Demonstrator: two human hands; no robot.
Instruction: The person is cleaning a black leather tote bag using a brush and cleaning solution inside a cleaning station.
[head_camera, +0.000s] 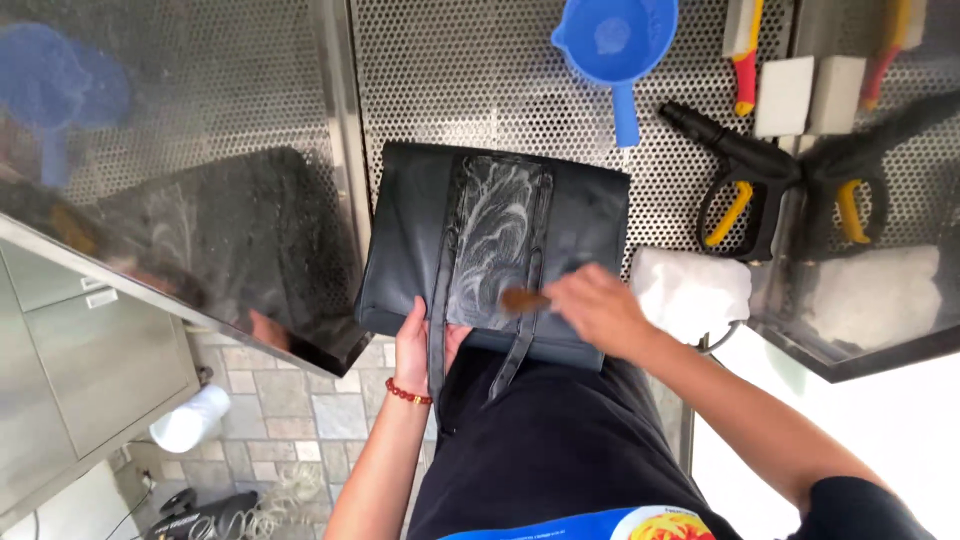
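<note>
the brush (522, 299) is blurred, and the right hand (598, 308) hides most of it. the left hand (418, 345) covers part of the bag's (400, 240) near edge. the picture's top edge cuts off the blue scoop (612, 40) and the sponges (785, 90).
</note>
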